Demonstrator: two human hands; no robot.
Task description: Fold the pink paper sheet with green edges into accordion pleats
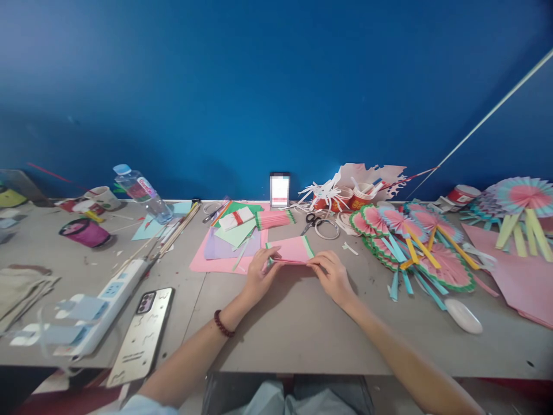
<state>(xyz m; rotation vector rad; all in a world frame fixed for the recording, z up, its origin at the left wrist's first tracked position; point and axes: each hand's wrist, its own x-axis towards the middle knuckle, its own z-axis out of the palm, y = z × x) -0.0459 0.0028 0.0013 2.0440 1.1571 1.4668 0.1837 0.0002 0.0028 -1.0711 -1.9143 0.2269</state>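
Both hands hold a pink sheet of paper (291,249) with green strips along its two short ends, raised a little over the grey table. My left hand (260,270) pinches its left end, and my right hand (332,276) pinches the near right corner. The paper's near edge looks folded. Just behind it lies a pleated pink paper piece (275,218) with green ends. To the left, a purple sheet (216,245) and a light green sheet (236,233) rest on a larger pink sheet (197,262).
Scissors (309,222) and a tape roll (327,229) lie behind my right hand. Finished paper fans (444,265) and a white computer mouse (463,316) are at right. At left are a phone (142,334), a power strip (114,291) and a water bottle (144,193).
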